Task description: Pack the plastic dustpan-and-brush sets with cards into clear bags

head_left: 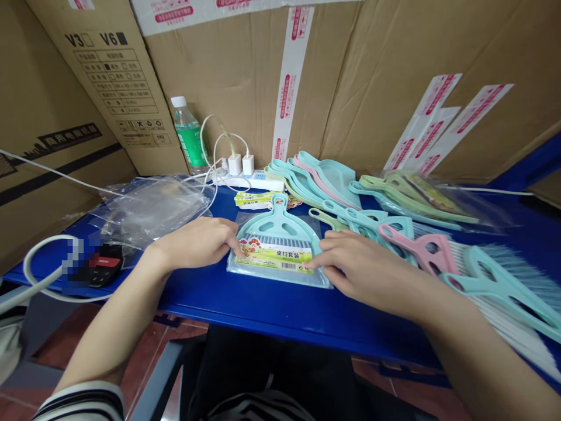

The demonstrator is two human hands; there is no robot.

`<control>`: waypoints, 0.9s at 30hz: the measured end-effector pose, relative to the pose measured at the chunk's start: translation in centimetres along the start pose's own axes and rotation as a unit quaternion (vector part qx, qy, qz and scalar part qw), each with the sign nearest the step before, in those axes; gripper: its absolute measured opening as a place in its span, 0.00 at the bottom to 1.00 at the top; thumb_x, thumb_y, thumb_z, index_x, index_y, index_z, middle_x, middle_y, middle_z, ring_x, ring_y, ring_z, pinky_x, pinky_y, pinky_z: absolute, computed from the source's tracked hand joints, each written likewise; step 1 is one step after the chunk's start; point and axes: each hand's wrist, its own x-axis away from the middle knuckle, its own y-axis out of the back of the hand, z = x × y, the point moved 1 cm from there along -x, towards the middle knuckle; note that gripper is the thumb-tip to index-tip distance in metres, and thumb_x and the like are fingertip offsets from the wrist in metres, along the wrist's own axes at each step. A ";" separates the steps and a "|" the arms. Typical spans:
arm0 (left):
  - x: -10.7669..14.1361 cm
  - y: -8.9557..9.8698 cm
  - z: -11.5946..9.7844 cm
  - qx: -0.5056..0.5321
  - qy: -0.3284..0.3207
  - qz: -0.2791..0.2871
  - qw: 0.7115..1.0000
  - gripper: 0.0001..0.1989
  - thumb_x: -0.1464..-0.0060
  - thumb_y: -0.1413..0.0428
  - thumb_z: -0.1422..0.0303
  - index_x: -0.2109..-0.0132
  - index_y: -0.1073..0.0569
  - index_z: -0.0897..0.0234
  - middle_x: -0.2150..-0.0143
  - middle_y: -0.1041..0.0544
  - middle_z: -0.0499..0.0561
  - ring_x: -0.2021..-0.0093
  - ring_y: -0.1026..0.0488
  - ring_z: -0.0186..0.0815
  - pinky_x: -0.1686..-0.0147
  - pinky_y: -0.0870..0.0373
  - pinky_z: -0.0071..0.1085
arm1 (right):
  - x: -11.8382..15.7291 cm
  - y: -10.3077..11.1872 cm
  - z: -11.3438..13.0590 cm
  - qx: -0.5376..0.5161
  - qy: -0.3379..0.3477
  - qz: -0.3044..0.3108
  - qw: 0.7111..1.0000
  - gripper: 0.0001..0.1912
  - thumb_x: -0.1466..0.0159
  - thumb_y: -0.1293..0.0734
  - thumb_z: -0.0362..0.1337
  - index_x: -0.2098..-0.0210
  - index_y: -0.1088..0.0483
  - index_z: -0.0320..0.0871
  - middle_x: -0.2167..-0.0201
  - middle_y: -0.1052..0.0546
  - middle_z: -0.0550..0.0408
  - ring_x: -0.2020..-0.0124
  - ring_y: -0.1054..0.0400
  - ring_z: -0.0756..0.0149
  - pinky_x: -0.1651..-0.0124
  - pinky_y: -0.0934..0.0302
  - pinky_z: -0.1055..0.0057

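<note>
A light blue dustpan [280, 225] with a brush lies flat in a clear bag on the blue table, its handle toward the back. Across its lower part runs a yellow-green label card [276, 255]. My left hand [205, 241] is at the bag's left edge, fingers curled in and fingertips at the card's left end. On the other side my right hand [350, 260] has its index finger on the card's right end, with the other fingers bent at the bag's edge. Both hands pinch the bag's sides.
Clear bags [153, 207] lie at the left, near a black and red device [105, 266]. Behind stand a bottle [190, 140] and a power strip [252, 181]. Dustpans [335, 175] and brushes [504, 286] spread over the right side. Cardboard boxes [245, 76] wall off the back.
</note>
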 end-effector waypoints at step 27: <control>-0.8 -1.2 -1.0 -0.035 -0.043 -0.045 0.997 0.05 0.44 0.44 0.74 0.65 0.23 0.62 0.66 0.26 0.48 0.66 0.27 0.34 0.69 0.36 0.27 | -0.1 -0.2 0.5 0.051 0.002 -0.042 0.998 0.11 0.41 0.40 0.27 0.77 0.30 0.44 0.76 0.25 0.54 0.71 0.32 0.62 0.61 0.43 0.65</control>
